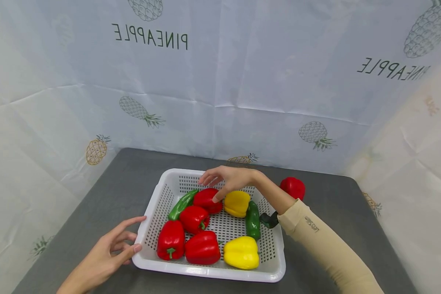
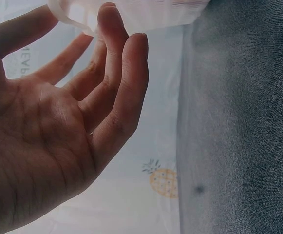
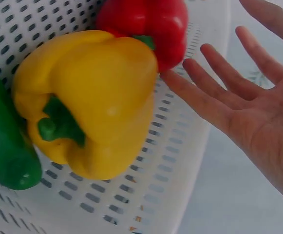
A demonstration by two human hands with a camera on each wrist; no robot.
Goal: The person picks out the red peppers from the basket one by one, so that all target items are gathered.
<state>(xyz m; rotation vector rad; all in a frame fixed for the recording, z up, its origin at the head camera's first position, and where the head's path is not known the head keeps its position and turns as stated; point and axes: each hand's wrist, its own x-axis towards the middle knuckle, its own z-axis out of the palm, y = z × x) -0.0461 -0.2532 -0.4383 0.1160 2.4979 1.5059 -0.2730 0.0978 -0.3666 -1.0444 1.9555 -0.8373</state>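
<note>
Glossy red bell pepper [image 1: 206,201] lies toward twelve o'clock in white perforated plastic basket [image 1: 206,272]; right hand [image 1: 233,179], fingers wide, is near it; left hand [image 1: 102,252], fingers half-bent, touches rim at nine o'clock.

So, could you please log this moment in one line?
left hand: touching basket; right hand: empty, above peppers; one red pepper: outside

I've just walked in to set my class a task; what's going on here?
A person's left hand touches the left rim of a white basket. Their right hand is over the far red pepper; contact is hard to tell. Three more red peppers, two yellow peppers and two long green vegetables lie in the basket; another red pepper sits outside, to the right.
</note>
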